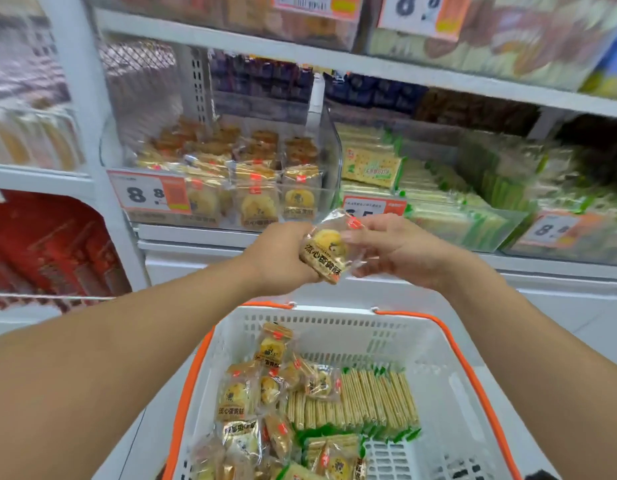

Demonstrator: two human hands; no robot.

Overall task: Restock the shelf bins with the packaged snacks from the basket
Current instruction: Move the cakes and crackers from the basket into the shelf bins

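My left hand (283, 254) grips a stack of gold-wrapped egg-yolk pastry packs (326, 252) in front of the shelf. My right hand (397, 251) pinches the clear top edge of the front pack. Both hands are above the white basket (449, 386) with orange handles, which holds several more pastry packs (237, 396) on its left and green-edged cracker packs (369, 400) in its middle. Straight ahead, a clear shelf bin (329, 143) holds matching pastry packs (258, 199). To its right a second clear bin (504, 220) holds green cracker packs (373, 166).
Price tags (151, 194) hang on the bin fronts. A white shelf upright (92, 133) stands left of the pastry bin, with red packages (47, 244) beyond it. Higher shelves hold dark and brown snack packs, blurred. The shelf ledge (196, 237) runs just under the bins.
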